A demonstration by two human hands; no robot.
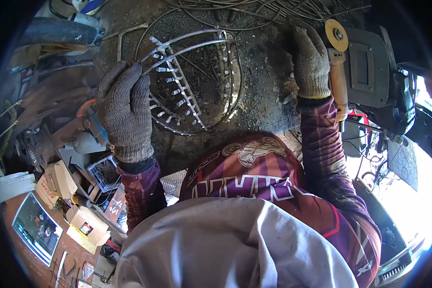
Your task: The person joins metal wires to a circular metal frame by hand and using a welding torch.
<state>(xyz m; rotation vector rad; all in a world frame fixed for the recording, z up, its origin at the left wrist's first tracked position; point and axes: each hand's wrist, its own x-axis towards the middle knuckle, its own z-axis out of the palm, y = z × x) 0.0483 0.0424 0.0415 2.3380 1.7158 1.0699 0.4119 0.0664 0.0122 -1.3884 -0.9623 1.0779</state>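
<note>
My left hand [125,110], in a grey knitted glove, is closed at the end of a curved metal rod [189,52]. That rod belongs to a round metal frame lying on the dark, dirty worktable [269,105]. Inside the frame, a straight bar with short pegs [181,84] slants across, and a second pegged strip [225,72] runs on the right. My right hand [311,65], gloved too, is at the far right of the table, fingers bent together; their tips are in shadow, and what they hold cannot be made out. Beside it lies an angle grinder [338,79] with a yellowish disc.
Long thin rods [273,9] lie bundled along the far edge. A dark welding mask [367,67] sits right of the grinder. At the left are a large pipe [57,31], a white crate [104,174] and open cardboard boxes [86,225]. A T-shaped metal bar [120,41] lies beyond my left hand.
</note>
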